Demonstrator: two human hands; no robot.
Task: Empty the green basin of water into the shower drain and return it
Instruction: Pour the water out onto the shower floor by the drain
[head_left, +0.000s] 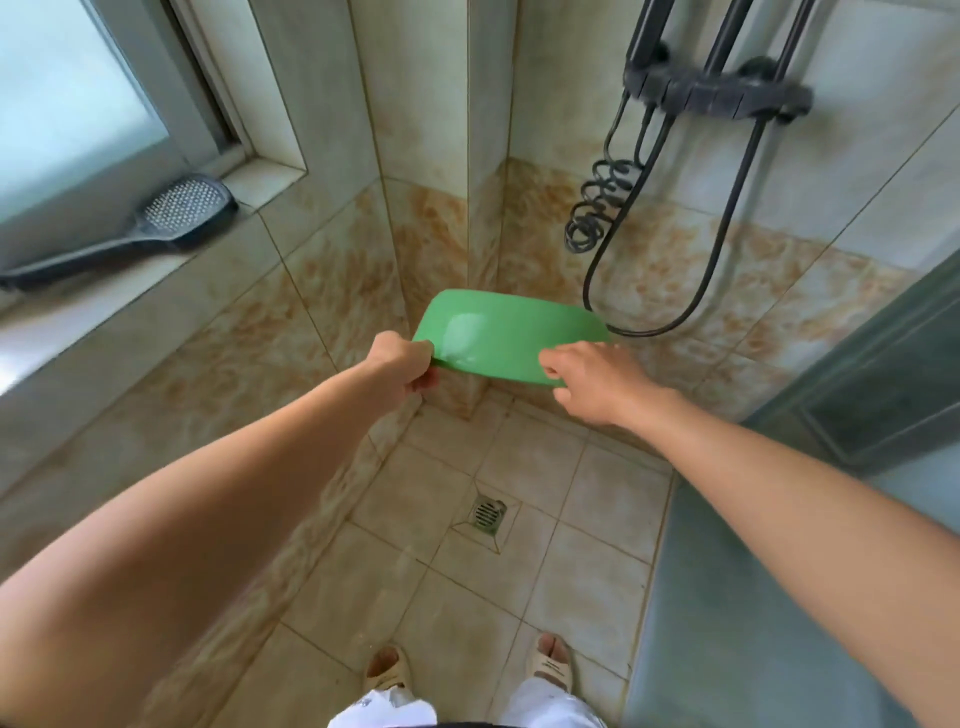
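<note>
Green basin (511, 338) tipped away; left hand (402, 364) pinches its rim, right hand (587, 376) loosely grips the opposite rim. Risk: slips, missing drain (488, 513).

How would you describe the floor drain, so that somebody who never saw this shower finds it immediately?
Start from the tiled shower floor in front of the person's feet. Below the green basin that both hands hold stands one tile turned like a diamond; the drain is in its middle. It is the only dark slotted metal grate among plain beige tiles.
</note>
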